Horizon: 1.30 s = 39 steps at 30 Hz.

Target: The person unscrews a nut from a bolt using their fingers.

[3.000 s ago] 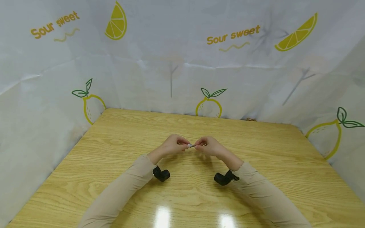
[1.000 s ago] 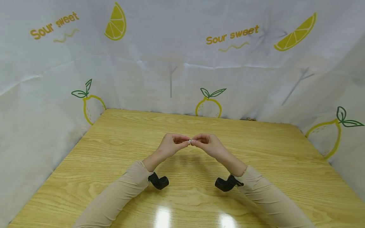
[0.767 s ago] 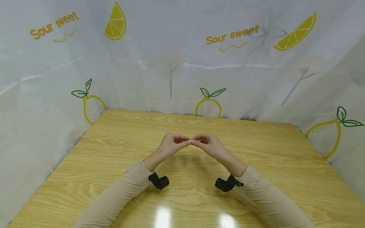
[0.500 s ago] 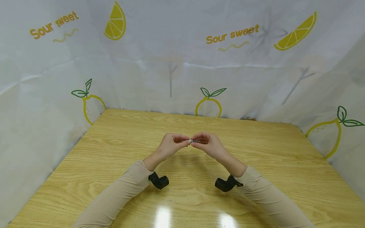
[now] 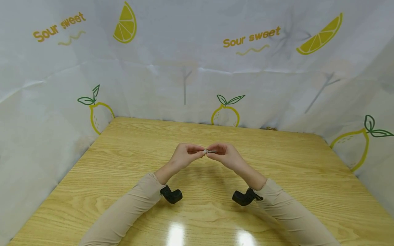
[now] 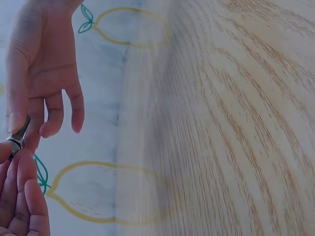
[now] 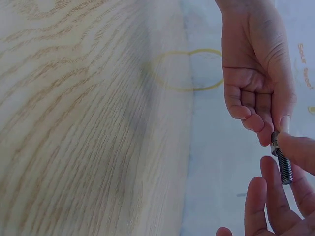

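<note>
Above the table, my hands meet at a small metal bolt [image 5: 212,151] with a threaded shank. My left hand [image 5: 182,156] pinches its head end between thumb and fingers; the fingertips mostly hide that end. A shiny nut [image 7: 274,146] sits on the bolt close to the left fingertips. With thumb and finger, my right hand [image 5: 230,158] pinches at the nut. In the right wrist view, the bare thread [image 7: 285,169] points toward the right palm, and the other right fingers are spread loosely. The left wrist view shows the bolt's thread [image 6: 23,127] between both hands.
The wood-grain table [image 5: 147,136] extends around and below the hands. A white curtain [image 5: 166,89] printed with lemons stands behind it and along the sides. Black camera mounts [image 5: 171,195] hang from both wrists.
Three seconds ago the hands were slightly farther apart, with the right fingers on the shank. They have since come together and risen slightly; the right fingertips have shifted, uncovering the shank.
</note>
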{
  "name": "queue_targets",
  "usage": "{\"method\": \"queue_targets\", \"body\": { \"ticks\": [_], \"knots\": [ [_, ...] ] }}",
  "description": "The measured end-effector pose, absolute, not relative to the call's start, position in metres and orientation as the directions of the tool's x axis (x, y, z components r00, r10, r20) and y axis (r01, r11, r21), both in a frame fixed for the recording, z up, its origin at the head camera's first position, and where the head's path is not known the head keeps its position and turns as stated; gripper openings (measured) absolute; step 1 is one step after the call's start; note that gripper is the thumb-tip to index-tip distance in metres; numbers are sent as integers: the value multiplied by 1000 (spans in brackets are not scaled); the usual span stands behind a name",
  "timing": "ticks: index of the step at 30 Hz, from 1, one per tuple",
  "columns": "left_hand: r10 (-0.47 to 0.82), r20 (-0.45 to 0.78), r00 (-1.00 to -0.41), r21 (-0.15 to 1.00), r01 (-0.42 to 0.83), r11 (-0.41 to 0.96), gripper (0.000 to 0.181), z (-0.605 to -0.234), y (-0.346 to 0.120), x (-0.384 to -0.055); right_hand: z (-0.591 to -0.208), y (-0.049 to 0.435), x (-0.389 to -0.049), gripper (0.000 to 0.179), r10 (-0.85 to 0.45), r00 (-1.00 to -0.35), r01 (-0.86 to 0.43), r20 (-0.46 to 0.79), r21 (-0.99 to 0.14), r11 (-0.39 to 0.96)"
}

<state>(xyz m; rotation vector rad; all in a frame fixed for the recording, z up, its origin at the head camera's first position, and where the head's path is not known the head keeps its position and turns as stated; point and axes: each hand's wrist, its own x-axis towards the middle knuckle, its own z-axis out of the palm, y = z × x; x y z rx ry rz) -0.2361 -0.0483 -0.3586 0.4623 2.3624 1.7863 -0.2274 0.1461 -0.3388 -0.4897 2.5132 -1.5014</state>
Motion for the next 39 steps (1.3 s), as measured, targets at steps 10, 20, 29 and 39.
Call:
{"method": "queue_targets", "body": {
  "ticks": [10, 20, 29, 39],
  "knots": [
    [338, 91, -937, 948, 185, 258, 24, -358, -48, -236, -340, 144, -230, 37, -368, -929, -159, -33, -863, 479],
    [329, 86, -940, 954, 173, 245, 23, -360, -48, -237, -339, 143, -229, 38, -358, -933, -142, -38, -875, 463],
    [342, 96, -935, 951, 187, 246, 25, -361, -48, -237, -339, 144, -230, 38, -359, -933, -159, -14, -880, 447],
    [321, 82, -943, 955, 167, 246, 23, -361, -48, -238, -340, 143, -230, 34, -358, -933, -142, -44, -867, 478]
  ]
}}
